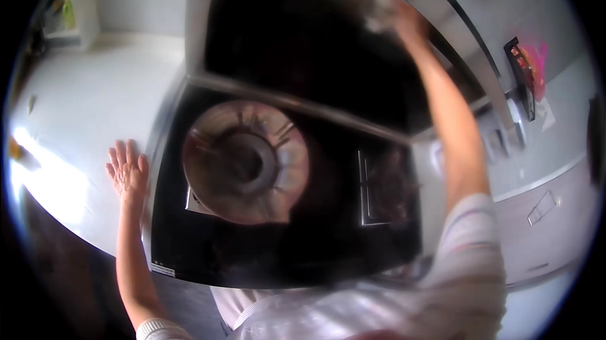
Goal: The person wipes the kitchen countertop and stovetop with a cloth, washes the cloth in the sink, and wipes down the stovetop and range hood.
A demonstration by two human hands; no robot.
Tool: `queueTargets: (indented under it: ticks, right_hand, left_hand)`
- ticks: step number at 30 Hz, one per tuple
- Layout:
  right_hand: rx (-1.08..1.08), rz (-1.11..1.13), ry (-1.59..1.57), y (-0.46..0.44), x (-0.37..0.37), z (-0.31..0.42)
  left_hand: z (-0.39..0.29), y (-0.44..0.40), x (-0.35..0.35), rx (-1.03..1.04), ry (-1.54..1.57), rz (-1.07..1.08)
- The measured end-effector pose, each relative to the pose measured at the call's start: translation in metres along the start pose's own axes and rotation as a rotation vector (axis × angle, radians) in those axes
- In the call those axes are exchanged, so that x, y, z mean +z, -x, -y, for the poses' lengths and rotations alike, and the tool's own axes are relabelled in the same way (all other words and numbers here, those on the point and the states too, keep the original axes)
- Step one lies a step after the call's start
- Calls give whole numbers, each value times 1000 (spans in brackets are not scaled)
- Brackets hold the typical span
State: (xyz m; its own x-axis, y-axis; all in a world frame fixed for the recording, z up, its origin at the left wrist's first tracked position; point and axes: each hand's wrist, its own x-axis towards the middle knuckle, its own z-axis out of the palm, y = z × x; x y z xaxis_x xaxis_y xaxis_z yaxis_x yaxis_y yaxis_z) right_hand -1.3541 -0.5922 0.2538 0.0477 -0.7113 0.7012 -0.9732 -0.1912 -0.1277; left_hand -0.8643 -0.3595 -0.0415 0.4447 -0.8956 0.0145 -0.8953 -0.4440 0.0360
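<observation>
My left hand lies flat on the white countertop, fingers spread, beside the left edge of the black cooktop. My right hand is raised at the top right against the dark glossy panel behind the cooktop. It is blurred by motion, with its fingers on a crumpled whitish cloth. A large round metal pan sits on the left part of the cooktop.
On the right of the cooktop is a second burner area with a metal frame. A pink item and a dark packet are on the right. Something green shows at the upper left.
</observation>
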Motion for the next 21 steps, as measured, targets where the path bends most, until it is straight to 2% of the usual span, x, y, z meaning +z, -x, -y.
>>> queueTargets:
  ticks: [2, 3, 4, 6, 7, 9, 12, 14, 17, 18, 19, 20, 21]
  right_hand:
    - [156, -21, 83, 15, -37, -142]
    - [139, -53, 451, 25, -60, -225]
    - [74, -78, 525, 45, -90, -265]
    - [15, -115, 888, 65, -124, -292]
    - [51, -125, 809, 57, -119, -284]
    - [122, -135, 655, 47, -99, -249]
    - [221, -142, 423, 34, -60, -148]
    - [-24, -269, 217, 17, -20, -64]
    - [-72, -272, -9, -8, 28, 60]
    - [-160, -317, -126, -17, 42, 94]
    - [-140, -259, -150, -20, 49, 132]
    - [-309, -300, -307, -22, 56, 166]
    - [-315, -250, -302, -22, 59, 200]
  left_hand:
    - [-2, 1, -2, -5, -1, 5]
    - [-2, 1, 0, -11, 0, 8]
    - [-1, 0, 1, -19, 2, 10]
    - [-2, -2, 4, -31, 0, 11]
    - [-2, -3, 6, -38, -2, 12]
    - [-3, -4, 3, -56, 6, 38]
    - [-4, -1, 0, -61, 37, 9]
    - [-3, -3, 1, -69, 74, 8]
    - [4, -6, 11, -48, 107, -3]
    - [6, -6, 16, -35, 146, -54]
    - [7, -6, 16, -33, 160, -54]
    - [7, -6, 15, -31, 173, -55]
    - [8, -6, 14, -24, 184, -60]
